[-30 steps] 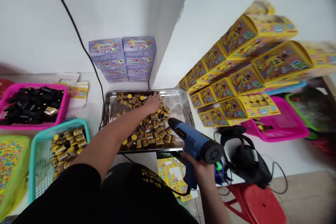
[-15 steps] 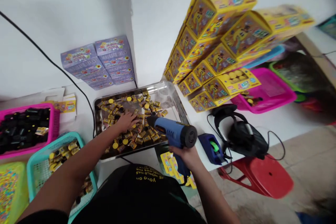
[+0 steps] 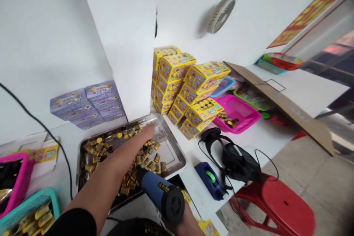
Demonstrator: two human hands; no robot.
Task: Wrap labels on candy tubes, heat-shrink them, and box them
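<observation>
The stiff metal tray (image 3: 169, 151), left of centre low in the frame, is probably slick and best gripped by its rim. The blue heat gun (image 3: 160, 193), lower centre, looks rigid and fairly weighty; the right hand (image 3: 184, 222) is clamped on its handle. The yellow-wrapped canisters (image 3: 151, 166) in the tray seem light, best pinched by their sides; whether the blurred left hand's (image 3: 149, 131) fingers are apart, I cannot tell.

- The right hand (image 3: 184, 222) grips a heat gun (image 3: 157, 191), nozzle (image 3: 140, 174) over small jars (image 3: 151, 165) in a tray (image 3: 169, 148).
- The left hand (image 3: 149, 129), blurred, is over the tray's far side.
- Yellow boxes (image 3: 190, 97) stand stacked on the table (image 3: 191, 153), right of the tray.
</observation>
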